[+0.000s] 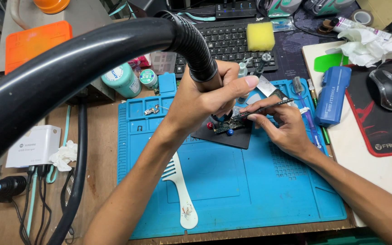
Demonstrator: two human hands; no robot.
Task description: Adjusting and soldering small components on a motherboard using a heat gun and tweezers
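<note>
Head view of a repair bench. The left hand (200,97) was wrapped tight around the black hot-air nozzle (203,68), whose thick hose (69,63) arched across the upper left and hid part of the bench. The right hand (280,124) pinched black tweezers (262,108), tips at the small circuit board (225,126) on a dark pad (225,136) atop the blue silicone mat (232,190). Nearby lay a white comb (181,190), yellow sponge (260,36), keyboard (225,43), blue case (332,95) and mouse (388,88).

Both forearms are bare, no sleeves showing (none reach the wrists). The left hand (200,97) and right hand (283,124) wear no gloves, rings or watch.
</note>
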